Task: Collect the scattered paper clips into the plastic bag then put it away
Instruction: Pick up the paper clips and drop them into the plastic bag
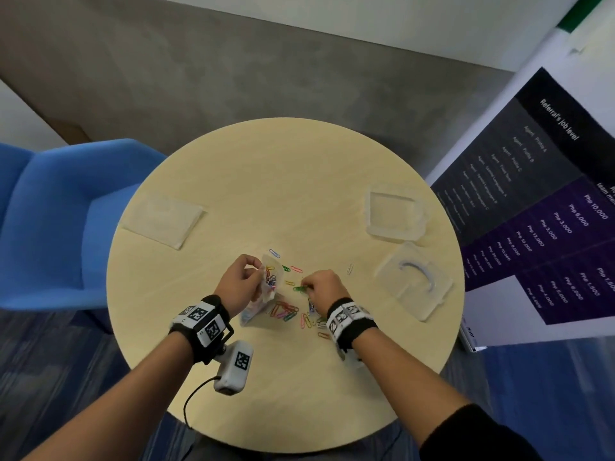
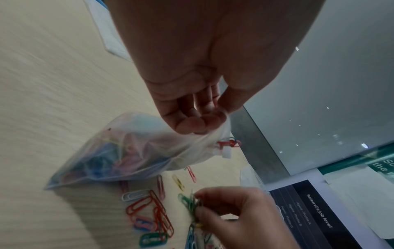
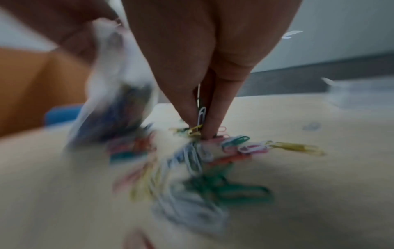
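two hands at one round surface: left hand grips one plastic bag; right hand pinches several paper clips; three clear containers nearby.

paper clips on table, between hands

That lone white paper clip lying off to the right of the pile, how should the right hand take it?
The white paper clip lies flat on the table, apart from the others, its long axis pointing roughly away from the person. Probably best to come straight down with the right hand and pinch across its long sides at the middle, or slide it first to lift an edge.
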